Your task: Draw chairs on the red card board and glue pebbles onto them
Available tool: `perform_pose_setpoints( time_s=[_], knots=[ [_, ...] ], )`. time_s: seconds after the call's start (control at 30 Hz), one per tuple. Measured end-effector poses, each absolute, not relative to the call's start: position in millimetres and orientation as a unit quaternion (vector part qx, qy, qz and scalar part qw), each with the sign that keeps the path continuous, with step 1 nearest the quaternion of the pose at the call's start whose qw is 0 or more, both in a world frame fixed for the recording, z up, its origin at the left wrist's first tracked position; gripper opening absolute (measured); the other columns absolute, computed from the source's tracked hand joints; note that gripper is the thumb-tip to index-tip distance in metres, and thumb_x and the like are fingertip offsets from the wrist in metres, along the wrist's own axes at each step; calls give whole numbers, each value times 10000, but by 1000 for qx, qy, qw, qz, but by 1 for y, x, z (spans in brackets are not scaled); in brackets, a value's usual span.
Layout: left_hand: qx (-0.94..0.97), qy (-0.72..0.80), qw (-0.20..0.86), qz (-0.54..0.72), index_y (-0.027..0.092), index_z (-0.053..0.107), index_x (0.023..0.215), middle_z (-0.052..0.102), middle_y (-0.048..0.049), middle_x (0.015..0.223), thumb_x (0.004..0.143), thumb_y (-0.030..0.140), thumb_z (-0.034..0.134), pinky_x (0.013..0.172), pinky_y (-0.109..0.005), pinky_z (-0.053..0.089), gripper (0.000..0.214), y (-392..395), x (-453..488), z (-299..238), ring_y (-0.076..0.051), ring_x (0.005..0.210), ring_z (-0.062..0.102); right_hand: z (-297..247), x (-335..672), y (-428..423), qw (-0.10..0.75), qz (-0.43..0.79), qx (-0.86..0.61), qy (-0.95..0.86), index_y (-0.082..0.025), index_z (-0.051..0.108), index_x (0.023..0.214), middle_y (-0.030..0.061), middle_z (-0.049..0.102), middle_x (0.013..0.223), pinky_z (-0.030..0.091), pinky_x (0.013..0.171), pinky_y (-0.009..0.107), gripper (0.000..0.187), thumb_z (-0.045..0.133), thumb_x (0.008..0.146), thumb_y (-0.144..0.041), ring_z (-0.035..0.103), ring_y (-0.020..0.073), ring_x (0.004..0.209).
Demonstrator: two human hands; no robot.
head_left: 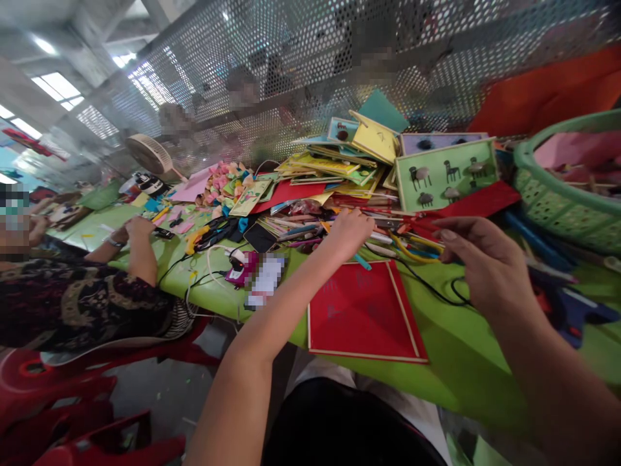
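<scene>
My left hand [350, 232] is over the heap of pens and pencils [301, 232], its fingers curled down and closed; what they hold, if anything, is hidden. A teal pen-like stick [361, 261] pokes out just below it. To the right my right hand [490, 262] is raised above the table, thumb and fingertips pinched together close to red scissor handles [421, 226]; I cannot make out anything between them. Between my forearms a red panel [361, 317] with pale wooden strips along its edges lies at the table's front edge, faint dark drawings on it.
Behind are stacked yellow cards [330, 165] and a green framed picture [446, 173] with dark animal figures. A green basket [567, 181] and a blue glue gun [577, 314] are at right. A phone [265, 283] and cables lie left. Another person's hands [138, 230] work farther left.
</scene>
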State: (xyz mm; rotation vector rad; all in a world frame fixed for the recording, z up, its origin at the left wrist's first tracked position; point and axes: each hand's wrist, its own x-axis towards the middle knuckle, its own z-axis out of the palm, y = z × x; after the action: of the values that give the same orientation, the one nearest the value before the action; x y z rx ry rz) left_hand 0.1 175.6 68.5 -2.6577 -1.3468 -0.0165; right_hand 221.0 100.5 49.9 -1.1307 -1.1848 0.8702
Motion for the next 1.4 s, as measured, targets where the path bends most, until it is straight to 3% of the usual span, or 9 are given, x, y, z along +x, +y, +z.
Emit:
perform_pose_setpoints(
  time_s=[0.2,0.4,0.6,0.8,1.1,1.2,1.3,1.4],
  knots=[
    [-873,-479,5,-97,140,653,1063,742,-125,1116,1010,91,474,952,-373,497,193,162,-26,97,-237,1101,673,47,221,100,564,359,-503,-547,-209,718,1072,21,683,907,446,632,288,252,709,898,-391,553,141,689],
    [-874,-431,-103,-197,209,579,1132,740,-60,1185,1047,178,516,892,-283,563,110,120,-22,99,-165,1075,716,47,212,95,450,259,-453,-725,-241,710,1123,82,711,1102,502,870,374,254,660,965,-433,658,242,976],
    [-869,-410,-133,-242,216,581,1181,700,-83,1306,1045,239,573,973,-318,550,138,98,-19,85,-197,1186,687,46,206,92,374,261,-424,-782,-240,737,1044,65,748,906,509,735,342,256,576,1014,-437,692,237,810],
    [-870,-433,-94,-215,172,633,995,730,-80,1020,1080,307,509,867,-339,515,202,91,-36,77,-216,986,695,50,212,91,339,307,-440,-773,-231,763,1063,57,751,847,524,705,331,373,558,1014,-539,698,232,774],
    [-865,-420,-132,-242,194,592,882,680,-37,874,1104,432,413,770,-289,450,371,72,-49,52,-178,844,641,58,208,83,286,313,-394,-816,-295,799,1000,51,772,904,549,766,358,306,584,1001,-512,710,244,827],
    [-817,-448,-176,-317,210,569,829,643,-15,802,1081,516,434,735,-283,443,419,71,-68,50,-168,776,608,62,223,84,301,289,-416,-808,-304,798,936,48,747,825,535,683,366,276,626,963,-517,682,245,731],
    [-759,-506,-171,-371,213,537,833,607,-29,788,1123,484,203,701,-297,429,519,62,-93,54,-175,744,570,64,240,86,380,242,-484,-750,-319,788,932,58,714,782,495,600,382,282,658,918,-569,629,266,687],
    [-751,-510,-192,-373,213,544,831,619,-20,807,1109,505,325,731,-290,447,459,45,-104,55,-166,769,590,58,238,85,349,305,-496,-734,-289,754,971,55,673,749,476,575,375,340,648,915,-607,582,246,654]
  ],
)
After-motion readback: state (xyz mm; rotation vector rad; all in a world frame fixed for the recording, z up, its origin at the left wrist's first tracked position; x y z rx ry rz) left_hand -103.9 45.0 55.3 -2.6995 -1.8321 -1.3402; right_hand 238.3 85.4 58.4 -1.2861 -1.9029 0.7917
